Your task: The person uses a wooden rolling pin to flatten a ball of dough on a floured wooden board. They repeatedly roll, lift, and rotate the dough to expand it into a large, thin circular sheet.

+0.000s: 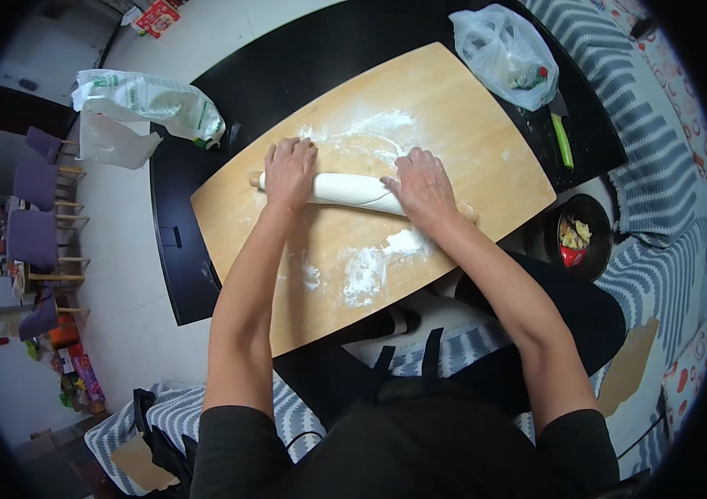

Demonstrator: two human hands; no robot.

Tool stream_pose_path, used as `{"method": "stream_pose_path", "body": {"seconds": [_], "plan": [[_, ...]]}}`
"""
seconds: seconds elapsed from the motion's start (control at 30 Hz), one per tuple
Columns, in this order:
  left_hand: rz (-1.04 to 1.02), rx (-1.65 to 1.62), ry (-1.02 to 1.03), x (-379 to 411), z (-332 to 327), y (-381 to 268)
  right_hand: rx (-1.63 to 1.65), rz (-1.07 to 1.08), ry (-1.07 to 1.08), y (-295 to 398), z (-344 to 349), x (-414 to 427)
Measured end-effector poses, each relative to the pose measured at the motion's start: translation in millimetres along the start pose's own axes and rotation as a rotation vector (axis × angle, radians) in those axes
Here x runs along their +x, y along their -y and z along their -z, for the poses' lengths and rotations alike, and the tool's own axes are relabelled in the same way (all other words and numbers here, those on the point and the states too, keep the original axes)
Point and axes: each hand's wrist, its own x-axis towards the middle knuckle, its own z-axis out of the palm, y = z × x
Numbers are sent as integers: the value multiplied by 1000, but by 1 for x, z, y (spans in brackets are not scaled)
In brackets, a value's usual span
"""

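A sheet of white dough [353, 189] is wound around a wooden rolling pin [255, 179], whose two ends stick out past the roll. My left hand [291, 168] presses on the dough near the pin's left end, fingers reaching over the far side. Toward the other end, my right hand [423, 187] lies over the roll in the same way, the thumb along the dough. Both palms hide parts of the roll. Beneath it is a wooden board [478, 137], dusted with white flour [366, 274] in patches on the near and far sides.
The board rests on a black table [278, 68]. An opened flour bag [154, 109] stands at the left edge. At the back right are a clear plastic bag [506, 56] and a green-handled knife [561, 140]. A dark bin [596, 249] holding scraps stands right of my leg.
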Motion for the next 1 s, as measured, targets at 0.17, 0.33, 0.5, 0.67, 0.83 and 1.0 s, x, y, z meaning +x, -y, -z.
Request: {"method": "stream_pose_path", "body": {"seconds": [0.17,0.33,0.5,0.67,0.83,1.0], "plan": [[90,-195,21,-45,12,-41,-134,105,6,-8,-11,-36],[73,-172,31,-92,22,-55,-204,196,4,-6,-13,-61],[-195,-15,-51,57,-12,-33,3,-142,129,-25,20,-20],[-145,-36,-10,114,-58,-58,35,-304,73,-42,28,-26],[-73,-106,135,48,-24,-57,37,-268,73,-6,21,-71],[124,-208,93,-23,26,-38,104,-158,107,42,-1,-116]]}}
